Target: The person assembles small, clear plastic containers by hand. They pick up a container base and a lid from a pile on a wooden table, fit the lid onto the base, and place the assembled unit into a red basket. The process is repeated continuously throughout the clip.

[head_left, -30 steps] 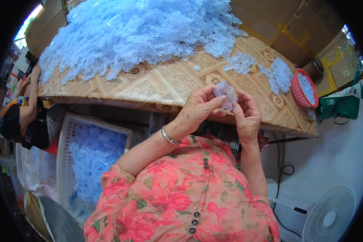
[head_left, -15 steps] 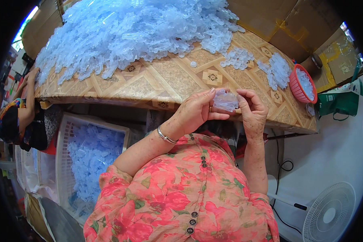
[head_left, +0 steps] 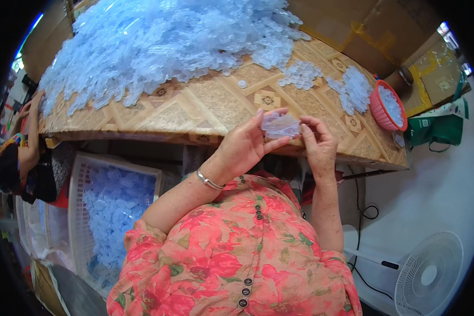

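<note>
Workspace: cramped spot, patterned tan table point(head_left: 205, 105) running across the top, another person's arm point(head_left: 29, 142) at the far left edge.
Bin: white slatted basket point(head_left: 79, 205) down on the left, loaded with pale blue plastic bits.
Big pile: huge heap of translucent blue plastic pieces point(head_left: 163, 42) on the table, glossy, thin, kinda flaky-looking.
Left hand point(head_left: 242, 147): fingers curled up, thumb and fingertips pinching the left side of a small stack of clear discs point(head_left: 280, 125), silver bracelet on the wrist.
Stack: held in the air just in front of the table edge, between both hands, looks frosted and slightly floppy.
Right hand point(head_left: 317, 145): fingertips pinching the right side of the stack.
Tip: I'd guess keeping both grips light and square stops the thin discs from fanning out or slipping.
Right side: smaller disc clusters point(head_left: 353, 89), red basket point(head_left: 387, 108), white fan point(head_left: 429, 274) on the floor.
</note>
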Available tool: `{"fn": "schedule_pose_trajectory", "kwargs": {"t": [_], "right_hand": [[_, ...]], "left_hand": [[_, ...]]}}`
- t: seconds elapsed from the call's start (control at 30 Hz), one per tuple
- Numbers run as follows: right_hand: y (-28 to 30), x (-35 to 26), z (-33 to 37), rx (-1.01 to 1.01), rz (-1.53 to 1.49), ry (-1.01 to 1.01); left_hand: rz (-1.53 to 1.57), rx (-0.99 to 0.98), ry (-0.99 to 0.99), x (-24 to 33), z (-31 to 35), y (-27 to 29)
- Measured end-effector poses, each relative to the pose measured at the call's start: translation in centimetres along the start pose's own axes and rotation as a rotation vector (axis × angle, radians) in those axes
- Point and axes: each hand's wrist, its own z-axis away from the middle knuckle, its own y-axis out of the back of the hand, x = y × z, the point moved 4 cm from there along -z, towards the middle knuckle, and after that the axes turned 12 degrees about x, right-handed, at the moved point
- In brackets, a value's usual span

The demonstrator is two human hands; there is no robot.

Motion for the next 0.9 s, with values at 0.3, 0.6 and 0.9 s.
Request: {"fn": "schedule_pose_trajectory", "kwargs": {"t": [0.3,0.6,0.9], "right_hand": [[7.1,1.2,-7.2,0.327,0.961,0.506],[8.5,1.8,-7.7,0.226,1.056,0.338],[5.5,0.4,-3.3,0.161,-0.168,-0.085]], "left_hand": [[0.073,-0.017,-0.010,0.5,0.1,0.1],[0.160,-0.040,0.014,0.2,0.0,-0.1],[0.144,-0.032,-0.038,0.0,-0.3,-0.2]]}}
